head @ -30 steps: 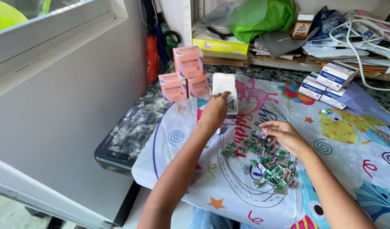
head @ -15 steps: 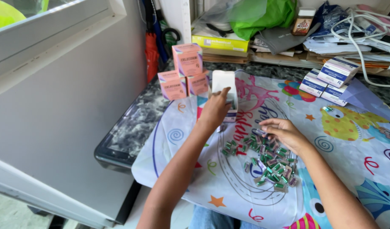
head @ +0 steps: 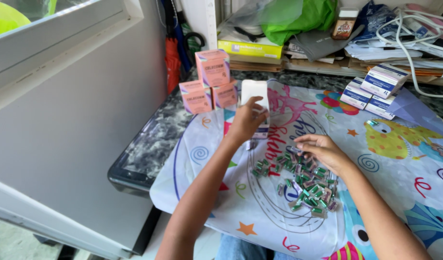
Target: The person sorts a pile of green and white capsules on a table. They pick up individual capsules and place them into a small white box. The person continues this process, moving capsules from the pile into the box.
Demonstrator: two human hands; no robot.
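Observation:
My left hand (head: 247,121) reaches forward and grips a white box (head: 254,91) that stands on the patterned cloth (head: 399,159). My right hand (head: 322,150) rests, fingers bent, at the upper edge of a heap of small green and silver capsule packs (head: 305,182) and touches them. Whether it holds one I cannot tell. Three pink boxes (head: 209,82) are stacked just left of the white box.
Blue and white boxes (head: 373,90) lie stacked at the back right. Behind them are papers, white cables (head: 414,29), a green bag (head: 303,17) and a yellow box (head: 250,48). A large grey-white cabinet (head: 67,120) stands close on the left.
My left hand has moved a little forward and closed around the white box. My right hand stays at the pile of capsule packs.

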